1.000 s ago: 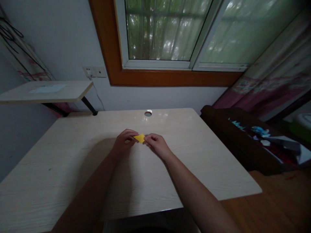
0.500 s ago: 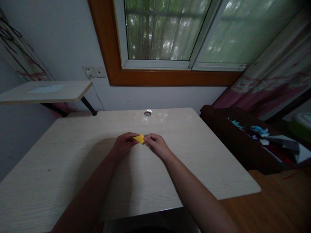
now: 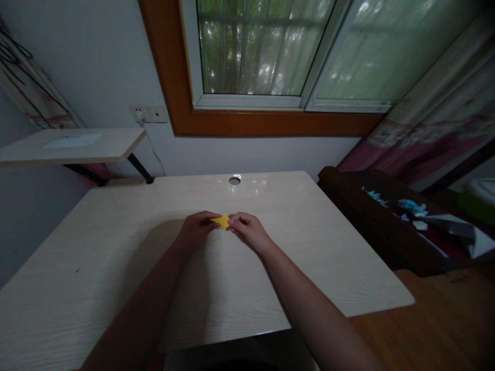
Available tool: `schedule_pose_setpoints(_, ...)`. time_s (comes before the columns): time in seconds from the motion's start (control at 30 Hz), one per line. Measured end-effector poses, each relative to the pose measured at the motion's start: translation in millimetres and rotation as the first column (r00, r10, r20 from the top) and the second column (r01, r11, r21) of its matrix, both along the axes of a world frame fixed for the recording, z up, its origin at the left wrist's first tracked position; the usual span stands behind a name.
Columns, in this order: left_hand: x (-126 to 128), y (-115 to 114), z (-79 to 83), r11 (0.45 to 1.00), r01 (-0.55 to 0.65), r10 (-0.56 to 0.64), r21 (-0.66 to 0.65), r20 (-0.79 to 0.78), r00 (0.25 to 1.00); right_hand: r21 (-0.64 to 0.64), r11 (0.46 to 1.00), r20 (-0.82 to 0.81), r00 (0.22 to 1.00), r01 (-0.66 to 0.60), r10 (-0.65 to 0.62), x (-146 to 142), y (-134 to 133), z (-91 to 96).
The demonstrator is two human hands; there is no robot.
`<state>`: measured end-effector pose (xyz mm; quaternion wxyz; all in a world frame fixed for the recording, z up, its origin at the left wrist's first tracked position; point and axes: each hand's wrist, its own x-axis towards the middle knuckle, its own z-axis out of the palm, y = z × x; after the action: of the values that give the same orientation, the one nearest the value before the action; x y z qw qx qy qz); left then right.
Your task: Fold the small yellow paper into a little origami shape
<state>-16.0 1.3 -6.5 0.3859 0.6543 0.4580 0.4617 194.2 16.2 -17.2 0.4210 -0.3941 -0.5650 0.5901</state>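
Observation:
A small piece of folded yellow paper [image 3: 221,221] is held between my two hands, above the middle of the pale wooden desk [image 3: 317,268]. My left hand [image 3: 198,228] is closed on its left side, thumb below and fingers above. On its right edge, my right hand [image 3: 248,225] pinches it between thumb and forefinger. The fingertips cover both ends of the paper, so its full shape is hidden.
A raised shelf [image 3: 116,147] on black legs stands at the desk's back left, bearing a pale sheet. Behind the hands is a round cable hole [image 3: 234,181]. A dark brown piece of furniture [image 3: 359,221] with assorted items stands to the right. A window [image 3: 263,56] is ahead.
The yellow paper has tilted or bent slightly between my fingers, and its outline looks a little different. Both hands stay in nearly the same place.

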Motion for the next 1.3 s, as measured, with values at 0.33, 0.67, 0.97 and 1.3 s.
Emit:
schedule_pose_setpoints(0.33, 1.0, -0.9, 2.3, 0.997, 0.02, -0.011, -0.077, 0.108, 0.994, 0.003, 1.0, -0.045, 0.999, -0.026, 0.026, 1.2, -1.9, 3.2)
schedule_pose_setpoints(0.67, 0.8, -0.1, 4.1, 0.998, 0.023, -0.015, -0.064, 0.131, 0.991, 0.068, 0.997, -0.031, 0.999, 0.02, -0.018, -0.4, -2.7, 2.2)
schedule_pose_setpoints(0.97, 2.9, -0.3, 1.3, 0.995, 0.019, -0.006, -0.101, 0.128, 0.992, 0.472, 0.88, 0.119, 0.985, 0.055, -0.125, -7.2, -10.3, 9.5)
schedule_pose_setpoints(1.3, 1.8, 3.6, -1.1, 0.955, 0.065, -0.046, 0.288, -0.072, 0.996, 0.506, 0.859, 0.137, 0.976, 0.081, -0.172, -7.7, -9.2, 8.3)
